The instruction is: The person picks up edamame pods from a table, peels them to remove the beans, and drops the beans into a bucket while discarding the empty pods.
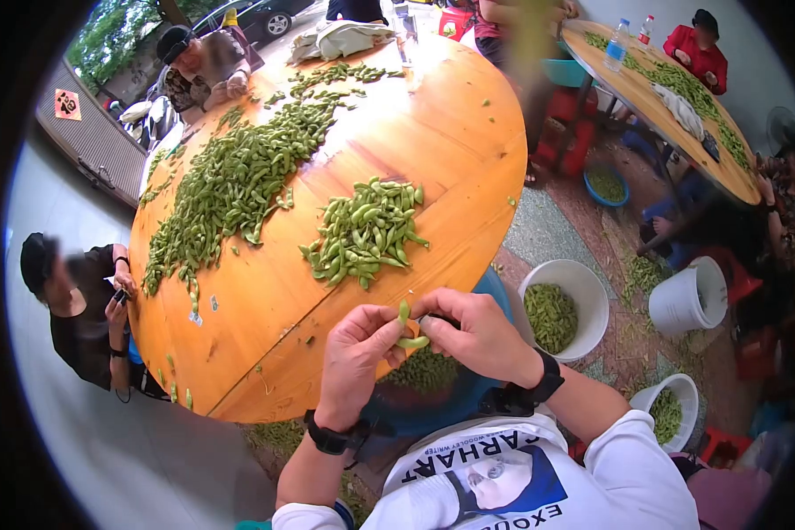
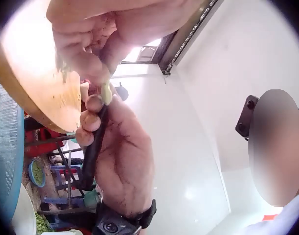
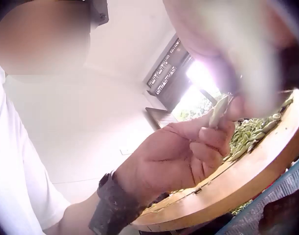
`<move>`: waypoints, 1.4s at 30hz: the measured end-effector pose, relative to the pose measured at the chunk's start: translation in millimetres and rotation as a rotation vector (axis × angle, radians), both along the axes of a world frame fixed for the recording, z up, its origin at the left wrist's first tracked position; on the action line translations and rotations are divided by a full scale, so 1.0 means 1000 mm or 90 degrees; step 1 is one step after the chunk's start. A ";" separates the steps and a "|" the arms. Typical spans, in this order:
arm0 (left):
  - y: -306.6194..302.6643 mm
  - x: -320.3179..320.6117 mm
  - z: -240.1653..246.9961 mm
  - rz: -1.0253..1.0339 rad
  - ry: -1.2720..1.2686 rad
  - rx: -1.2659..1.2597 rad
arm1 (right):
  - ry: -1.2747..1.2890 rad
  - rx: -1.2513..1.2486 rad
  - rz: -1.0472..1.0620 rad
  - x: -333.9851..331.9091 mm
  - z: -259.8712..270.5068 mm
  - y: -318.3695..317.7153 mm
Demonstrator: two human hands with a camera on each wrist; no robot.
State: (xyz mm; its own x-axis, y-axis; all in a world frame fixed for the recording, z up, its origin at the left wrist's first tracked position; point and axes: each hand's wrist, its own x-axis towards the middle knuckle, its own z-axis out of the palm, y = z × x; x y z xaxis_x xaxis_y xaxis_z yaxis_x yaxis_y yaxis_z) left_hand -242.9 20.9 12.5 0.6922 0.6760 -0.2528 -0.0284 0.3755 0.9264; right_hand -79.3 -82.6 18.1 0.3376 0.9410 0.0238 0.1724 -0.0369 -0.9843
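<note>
Over the front edge of the round wooden table, my left hand pinches a green soybean pod between thumb and fingers. A second pod crosses just below it, close to both hands. My right hand meets the left at the pods. In the left wrist view its fingers curl round a slim black handle; the working end of that tool is hidden behind the pod and fingers. A small heap of pods lies on the tabletop beyond my hands.
A larger pod pile spreads across the table's left. Below my hands is a blue basket with pods. White buckets stand on the floor at right. People sit around this table and a second table.
</note>
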 end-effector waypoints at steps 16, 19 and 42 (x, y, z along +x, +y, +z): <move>-0.034 -0.005 -0.022 0.062 0.059 0.287 | 0.024 -0.037 0.038 -0.006 -0.010 -0.011; -0.041 -0.004 -0.020 0.069 0.098 0.553 | -0.080 0.010 0.011 -0.010 -0.013 -0.013; -0.064 -0.019 -0.017 -0.005 0.030 0.550 | -0.032 -0.005 0.042 -0.024 -0.008 -0.046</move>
State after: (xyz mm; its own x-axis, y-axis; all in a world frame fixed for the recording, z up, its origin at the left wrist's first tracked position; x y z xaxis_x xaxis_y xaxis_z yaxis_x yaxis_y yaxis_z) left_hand -262.3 -43.4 -4.6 0.6994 0.6395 0.3191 0.0166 -0.4609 0.8873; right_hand -103.1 -128.6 10.4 0.2731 0.9614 0.0325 0.2243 -0.0308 -0.9740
